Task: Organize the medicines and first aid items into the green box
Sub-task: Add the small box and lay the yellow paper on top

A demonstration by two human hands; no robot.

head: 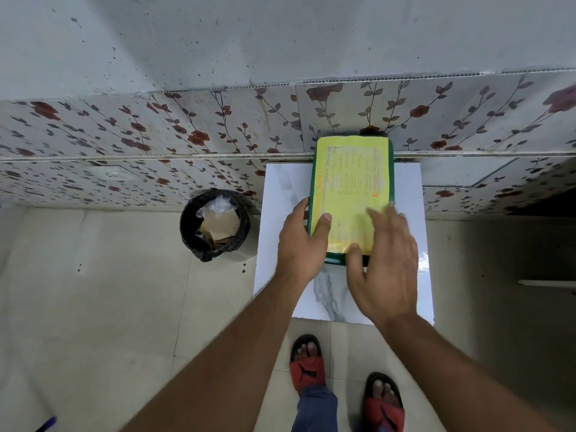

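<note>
The green box [313, 182] lies closed on a small white marble-patterned table [280, 194], its lid covered by a yellow printed sheet [352, 169]. My left hand [300, 241] grips the box's near left edge, thumb on top of the lid. My right hand [385, 263] lies flat with spread fingers over the near right part of the lid, slightly blurred. The lid hides whatever is inside, and no medicines or first aid items are in sight.
A black bin [215, 226] lined with a bag and holding cardboard and plastic stands on the floor left of the table. A flower-patterned tiled wall [156, 135] runs right behind the table. My feet in red sandals [307, 363] stand below it.
</note>
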